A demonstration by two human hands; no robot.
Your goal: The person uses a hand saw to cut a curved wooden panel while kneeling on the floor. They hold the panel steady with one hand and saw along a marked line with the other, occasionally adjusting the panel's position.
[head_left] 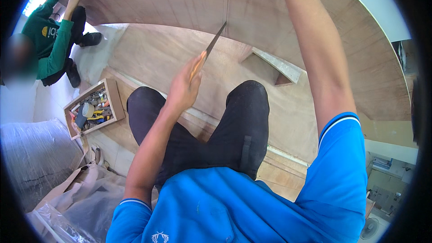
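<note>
My left hand (183,87) is closed around the orange-brown handle of a handsaw (215,43). The dark blade points up and away, its far end meeting the near edge of a large plywood sheet (180,2). From that spot a thin dark line, a cut or seam, runs up across the sheet. My right arm reaches over the sheet's right part, and the hand lies beyond the top edge of the picture. At the far left a co-worker in a green top (54,31) crouches with both hands on the sheet's left end.
A wooden box of hand tools (118,101) sits left of my knees. Under the raised sheet lies another plywood board (148,54), with a wedge-shaped wooden piece (281,68) on it. Plastic wrapping (94,189) and a wrapped bundle (40,153) are at the lower left.
</note>
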